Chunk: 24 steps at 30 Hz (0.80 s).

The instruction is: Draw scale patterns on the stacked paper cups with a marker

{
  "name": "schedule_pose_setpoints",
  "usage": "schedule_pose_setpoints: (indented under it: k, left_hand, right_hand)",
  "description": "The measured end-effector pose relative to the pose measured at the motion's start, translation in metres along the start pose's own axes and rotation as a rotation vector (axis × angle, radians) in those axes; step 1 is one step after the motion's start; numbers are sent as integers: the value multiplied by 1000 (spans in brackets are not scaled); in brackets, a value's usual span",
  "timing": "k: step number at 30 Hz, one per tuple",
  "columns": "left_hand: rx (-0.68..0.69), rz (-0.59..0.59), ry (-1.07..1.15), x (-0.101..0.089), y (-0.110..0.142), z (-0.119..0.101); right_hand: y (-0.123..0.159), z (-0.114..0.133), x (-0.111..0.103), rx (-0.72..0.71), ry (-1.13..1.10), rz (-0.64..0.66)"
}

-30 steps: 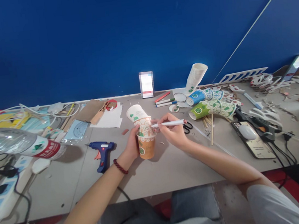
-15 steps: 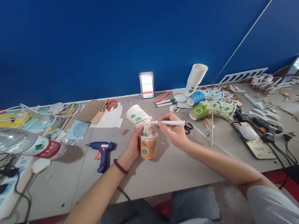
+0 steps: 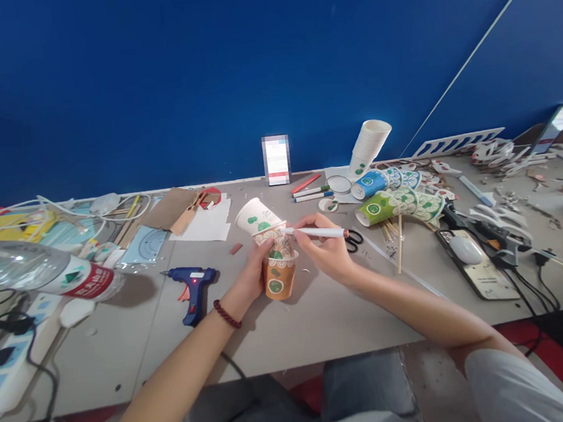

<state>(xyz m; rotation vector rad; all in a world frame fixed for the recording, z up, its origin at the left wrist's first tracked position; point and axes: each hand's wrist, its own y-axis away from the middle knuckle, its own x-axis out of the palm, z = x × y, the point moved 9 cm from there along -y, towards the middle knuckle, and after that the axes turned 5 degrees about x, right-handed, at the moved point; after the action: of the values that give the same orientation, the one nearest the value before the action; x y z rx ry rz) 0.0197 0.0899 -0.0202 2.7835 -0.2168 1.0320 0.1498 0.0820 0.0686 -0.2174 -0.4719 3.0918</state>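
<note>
A stack of joined paper cups (image 3: 279,280), orange at the near end and white with green prints at the far end, stands tilted above the table. My left hand (image 3: 258,262) is closed around its middle, thumb lying on the patterned side. Pinched in my right hand (image 3: 321,244) is a white marker (image 3: 321,231) with a reddish end. The marker's tip meets or nearly meets the patterned middle cup; exact contact is too small to tell. Black-handled scissors (image 3: 353,239) lie just beyond my right wrist.
A blue glue gun (image 3: 195,288) with a lit red light lies left. Farther left are a water bottle (image 3: 46,269) and a power strip (image 3: 18,356). Several markers (image 3: 312,194), a blue cup piece (image 3: 384,181), a green one (image 3: 392,207) and stacked white cups (image 3: 370,144) are behind.
The marker and my right hand have shifted slightly left. The cup stack has turned a little in my left hand, its round logo now nearer the right.
</note>
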Motion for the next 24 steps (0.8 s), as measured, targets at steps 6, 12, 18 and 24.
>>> schedule_pose_setpoints:
  k: [6,12,18,24]
  left_hand:
    - [-7,-5,-14,-1,1,1]
    - [-18,-26,1,0,3,1]
    - [-26,-21,5,1,3,0]
    - [-21,-10,1,1,3,1]
  right_hand:
    - [0,1,1,4,-38,11]
    - [1,-2,3,14,-21,23]
    - [2,-6,3,10,-45,27]
    - [1,-4,-1,6,-30,-9]
